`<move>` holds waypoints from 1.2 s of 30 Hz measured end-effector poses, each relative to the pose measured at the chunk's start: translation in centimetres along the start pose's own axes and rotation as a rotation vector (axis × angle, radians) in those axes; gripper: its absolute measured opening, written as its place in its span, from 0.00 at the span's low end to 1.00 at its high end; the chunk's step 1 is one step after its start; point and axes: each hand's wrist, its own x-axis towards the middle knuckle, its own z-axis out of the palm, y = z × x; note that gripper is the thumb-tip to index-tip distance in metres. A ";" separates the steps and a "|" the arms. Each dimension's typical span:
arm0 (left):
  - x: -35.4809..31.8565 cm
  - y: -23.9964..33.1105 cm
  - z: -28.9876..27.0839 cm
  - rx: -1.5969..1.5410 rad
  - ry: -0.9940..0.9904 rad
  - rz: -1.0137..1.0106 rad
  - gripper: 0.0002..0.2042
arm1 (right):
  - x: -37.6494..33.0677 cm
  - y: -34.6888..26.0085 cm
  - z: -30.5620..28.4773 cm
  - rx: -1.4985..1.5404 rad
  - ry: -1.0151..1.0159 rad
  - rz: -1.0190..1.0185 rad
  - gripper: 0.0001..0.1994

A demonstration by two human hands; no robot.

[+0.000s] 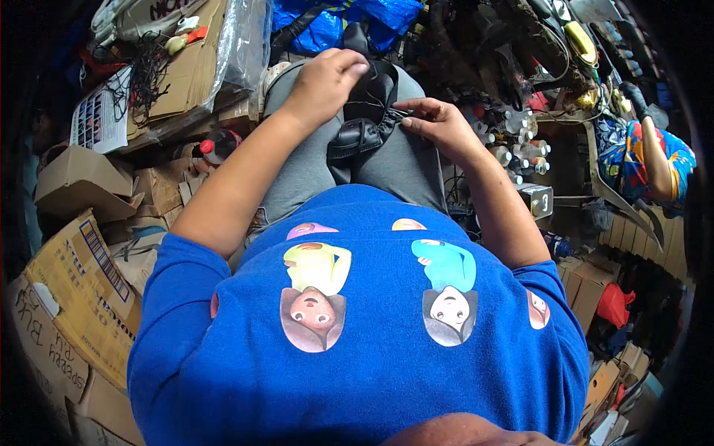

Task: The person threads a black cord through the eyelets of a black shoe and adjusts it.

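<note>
Between my knees, on my grey trousers (294, 182), rests a black shoe (357, 138) with its rounded end toward me. Thin pale thread (378, 102) runs across its dark opening to the right. My right hand (442, 128) is at the shoe's right edge, with thumb and forefinger pinched on the thread. Above and to the left of the shoe, my left hand (327, 80) is raised with its fingers curled in and the thumb pressed to them. What sits in that pinch is too small to make out.
At left are cardboard boxes (85, 182), flattened cardboard and a red-capped bottle (218, 146). Several small bottles (529, 152) and a metal can (535, 199) stand right of my knee. Another person's arm (654, 152) shows at far right. Blue plastic (387, 18) lies ahead.
</note>
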 end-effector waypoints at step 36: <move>1.8 2.0 -1.7 0.119 -0.674 -0.234 0.08 | 3.5 -0.7 -1.0 -0.188 -0.047 0.034 0.06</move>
